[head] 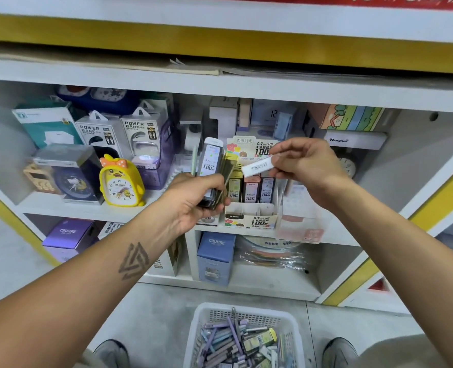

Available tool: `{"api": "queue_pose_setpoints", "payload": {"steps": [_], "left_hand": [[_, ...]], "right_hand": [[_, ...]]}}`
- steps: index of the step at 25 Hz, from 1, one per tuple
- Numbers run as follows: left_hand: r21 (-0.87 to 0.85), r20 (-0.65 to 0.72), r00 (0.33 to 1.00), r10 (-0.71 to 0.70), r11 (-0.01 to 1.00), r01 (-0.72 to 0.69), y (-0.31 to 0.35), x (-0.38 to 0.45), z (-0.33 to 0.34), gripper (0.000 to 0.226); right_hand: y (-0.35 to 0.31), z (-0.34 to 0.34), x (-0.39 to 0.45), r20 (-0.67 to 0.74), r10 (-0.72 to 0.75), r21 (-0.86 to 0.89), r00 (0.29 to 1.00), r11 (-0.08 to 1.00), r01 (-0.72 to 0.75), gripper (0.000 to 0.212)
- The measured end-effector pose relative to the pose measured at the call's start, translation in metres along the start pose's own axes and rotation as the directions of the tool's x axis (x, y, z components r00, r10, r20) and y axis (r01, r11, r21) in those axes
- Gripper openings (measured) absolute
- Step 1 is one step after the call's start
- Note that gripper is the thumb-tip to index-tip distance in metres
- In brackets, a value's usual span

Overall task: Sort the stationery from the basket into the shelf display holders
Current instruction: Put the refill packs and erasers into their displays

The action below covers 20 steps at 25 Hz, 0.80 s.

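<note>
White plastic basket (246, 313), mesh-walled, on the grey floor at 6 o'clock in the head view, between two dark shoes; it holds a loose heap of pens in lilac, blue and grey, plus flat lead-refill cases. Left hand (193, 200), centre frame, fingers curled round an upright stack of lead-refill cases (212, 166), the front one pale with "100" printed on it; a triangle tattoo sits on the forearm below it. Right hand (305, 166), at 3 o'clock of the left hand, thumb and fingertips pinching one white lead case (257, 167) with a barcode label, held tilted, just above the cardboard display holder (250, 219). Holder stands on the middle shelf directly behind both hands, printed "0.7 HB 100", with a row of refill cases standing upright in its compartments. Clear acrylic holder (299, 216) just beside it at 3 o'clock. Yellow duck-shaped alarm clock (121, 181) at 9 o'clock on the same shelf; two boxes marked "POWER BANK" (119, 134) behind it. Blue box marked "CRUHRE" (214, 258) on the lower shelf at 6 o'clock of the holder.
</note>
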<state>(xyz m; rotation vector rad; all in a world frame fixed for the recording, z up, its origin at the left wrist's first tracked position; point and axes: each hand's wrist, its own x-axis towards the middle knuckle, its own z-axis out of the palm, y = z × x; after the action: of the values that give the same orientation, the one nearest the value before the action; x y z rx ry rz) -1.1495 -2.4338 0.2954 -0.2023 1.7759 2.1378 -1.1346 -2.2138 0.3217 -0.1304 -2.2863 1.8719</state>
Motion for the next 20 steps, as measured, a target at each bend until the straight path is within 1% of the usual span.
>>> {"api": "queue_pose_setpoints", "payload": {"steps": [3, 5, 7, 9, 12, 16, 18, 20], "left_hand": [[-0.042, -0.040, 0.999, 0.017, 0.999, -0.019, 0.008, 0.001, -0.014, 0.019], [-0.070, -0.068, 0.997, 0.023, 0.997, -0.028, 0.014, 0.002, -0.026, 0.017], [-0.090, -0.093, 0.995, 0.024, 0.995, -0.033, 0.019, 0.003, -0.038, 0.015], [-0.106, -0.120, 0.992, 0.025, 0.994, -0.038, 0.023, 0.003, -0.050, 0.016], [-0.118, -0.152, 0.988, 0.017, 0.992, -0.036, 0.027, 0.003, -0.069, 0.020], [-0.098, -0.176, 0.984, -0.008, 0.995, -0.010, 0.029, 0.002, -0.089, 0.019], [-0.099, -0.182, 0.983, -0.027, 0.995, 0.009, 0.029, -0.001, -0.100, 0.019], [-0.114, -0.192, 0.981, -0.036, 0.993, 0.014, 0.030, -0.002, -0.110, 0.020]], "right_hand": [[-0.001, 0.006, 0.001, 0.048, -0.026, 0.062, 0.999, 0.998, 0.023, 0.010], [-0.002, 0.011, 0.002, 0.066, -0.054, 0.050, 0.996, 0.997, 0.050, 0.006], [-0.002, 0.019, 0.004, 0.084, -0.090, -0.055, 0.992, 0.994, 0.095, 0.005], [-0.002, 0.029, 0.006, 0.115, -0.116, -0.184, 0.987, 0.974, 0.135, 0.012], [0.000, 0.050, 0.013, 0.125, -0.177, -0.276, 0.976, 0.939, 0.205, 0.023], [0.006, 0.082, 0.025, 0.130, -0.339, -0.414, 0.932, 0.835, 0.362, 0.023], [0.007, 0.100, 0.033, 0.140, -0.420, -0.506, 0.897, 0.748, 0.429, 0.024], [0.007, 0.120, 0.048, 0.152, -0.475, -0.622, 0.867, 0.636, 0.458, 0.025]]}}
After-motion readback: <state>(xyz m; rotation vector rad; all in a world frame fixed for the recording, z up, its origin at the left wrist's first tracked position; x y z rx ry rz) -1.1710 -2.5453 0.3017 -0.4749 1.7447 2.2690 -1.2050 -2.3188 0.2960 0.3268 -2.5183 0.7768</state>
